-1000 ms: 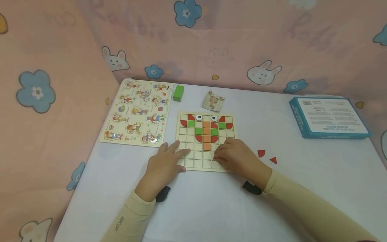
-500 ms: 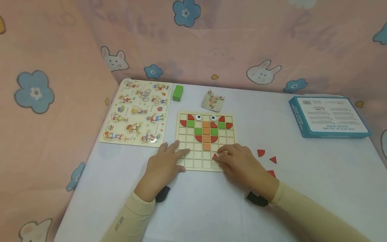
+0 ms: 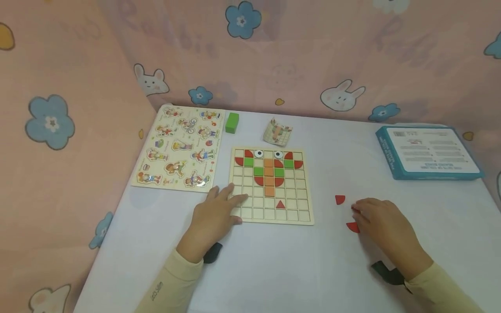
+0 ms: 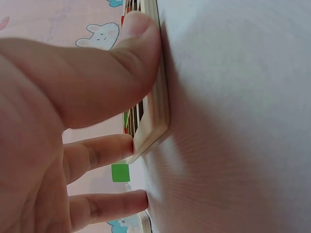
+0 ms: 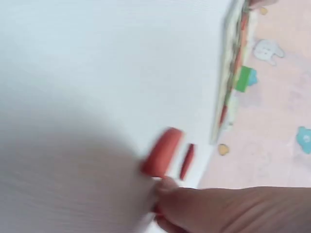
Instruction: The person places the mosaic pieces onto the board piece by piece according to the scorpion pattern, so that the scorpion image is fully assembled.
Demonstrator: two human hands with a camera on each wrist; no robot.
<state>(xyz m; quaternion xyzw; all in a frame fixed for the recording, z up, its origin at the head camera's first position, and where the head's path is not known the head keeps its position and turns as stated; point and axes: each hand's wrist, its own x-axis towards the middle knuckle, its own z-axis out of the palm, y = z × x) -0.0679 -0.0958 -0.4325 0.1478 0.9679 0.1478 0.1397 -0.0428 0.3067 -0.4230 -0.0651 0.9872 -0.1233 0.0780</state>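
Observation:
The wooden grid board point(image 3: 258, 214) lies on the table with red, green and orange pieces and two eye discs in its upper cells. A red triangle point(image 3: 280, 204) sits alone in a lower cell. My left hand point(image 3: 211, 217) rests with spread fingers on the board's lower left corner; its thumb point(image 4: 136, 58) lies over the front edge. Right of the board, my right hand point(image 3: 385, 226) pinches another small red triangle point(image 3: 354, 208), mostly covered by the fingertips. Two red quarter-circle pieces lie beside it, one piece point(image 3: 340, 199) to the left and one piece point(image 3: 353, 227) nearer me.
A picture puzzle board point(image 3: 178, 148) lies at the left, with a green block point(image 3: 232, 123) beside it. Behind the grid board stands a small creased pattern card point(image 3: 278, 131). A teal box point(image 3: 430, 152) is at the back right, before the pink printed cloth point(image 3: 289, 56).
My right hand has let go of the red triangle on the board and moved right to the loose pieces, where it has taken hold of another triangle. The left hand stays put.

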